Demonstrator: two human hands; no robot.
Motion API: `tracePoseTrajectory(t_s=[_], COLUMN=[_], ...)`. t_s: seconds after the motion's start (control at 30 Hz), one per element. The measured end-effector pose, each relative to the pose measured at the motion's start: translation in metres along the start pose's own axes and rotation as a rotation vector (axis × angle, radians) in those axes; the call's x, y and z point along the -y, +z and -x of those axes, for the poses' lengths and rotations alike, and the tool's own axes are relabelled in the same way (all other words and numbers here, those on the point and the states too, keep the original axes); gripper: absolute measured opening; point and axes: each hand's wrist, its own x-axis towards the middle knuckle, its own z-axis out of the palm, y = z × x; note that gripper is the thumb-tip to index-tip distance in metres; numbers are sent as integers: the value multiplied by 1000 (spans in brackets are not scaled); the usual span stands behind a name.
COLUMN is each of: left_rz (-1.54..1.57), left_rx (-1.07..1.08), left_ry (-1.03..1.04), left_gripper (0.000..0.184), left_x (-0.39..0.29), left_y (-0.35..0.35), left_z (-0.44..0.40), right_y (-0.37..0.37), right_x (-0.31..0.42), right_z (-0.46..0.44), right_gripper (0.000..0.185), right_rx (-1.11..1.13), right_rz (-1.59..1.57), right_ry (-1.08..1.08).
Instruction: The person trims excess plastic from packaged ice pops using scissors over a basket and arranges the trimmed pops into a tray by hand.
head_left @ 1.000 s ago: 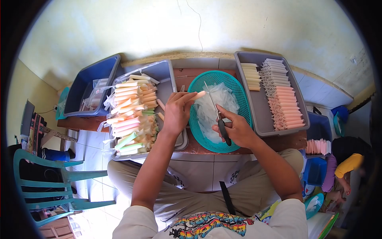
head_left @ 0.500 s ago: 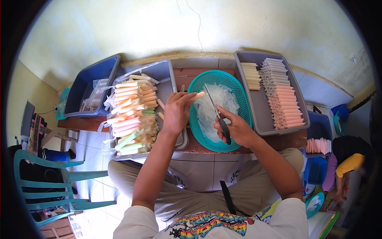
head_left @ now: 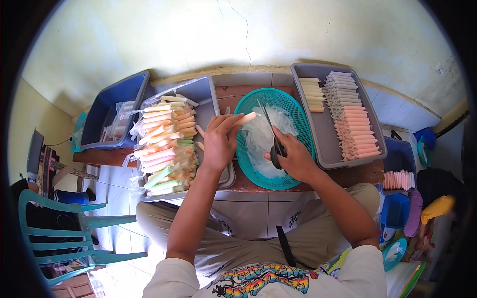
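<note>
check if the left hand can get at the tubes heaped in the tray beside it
Probably yes: the left hand is beside the heaped tubes, with no barrier visible between. It holds a pale orange tube, though, so may need freeing first.

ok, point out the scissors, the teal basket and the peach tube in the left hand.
Scissors [head_left: 271, 126], head view, on the blades.
Teal basket [head_left: 306, 130], head view, on its right mesh wall.
Peach tube [head_left: 248, 118], head view, on its exposed end.
</note>
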Motion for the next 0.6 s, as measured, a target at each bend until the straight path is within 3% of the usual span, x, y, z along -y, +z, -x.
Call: tracePoseTrajectory(t_s=[0.03, 0.27, 0.33, 0.6], left_rz=[-2, 105, 133, 158], left_rx=[0, -30, 7, 22], left_ry=[0, -15, -10, -9], left_gripper=[33, 42, 43, 41], left_x=[-1, -7, -5, -7], left_y=[-1, 2, 2, 2], left_z=[0, 0, 2, 2], right_y=[1, 27, 26, 36], right_x=[2, -19, -16, -25], right_z=[0, -4, -6, -15], right_gripper=[90, 88, 86, 85], right_rx=[-40, -74, 29, 57], right_rz=[139, 246, 337, 497], right_ry=[-33, -84, 3, 56])
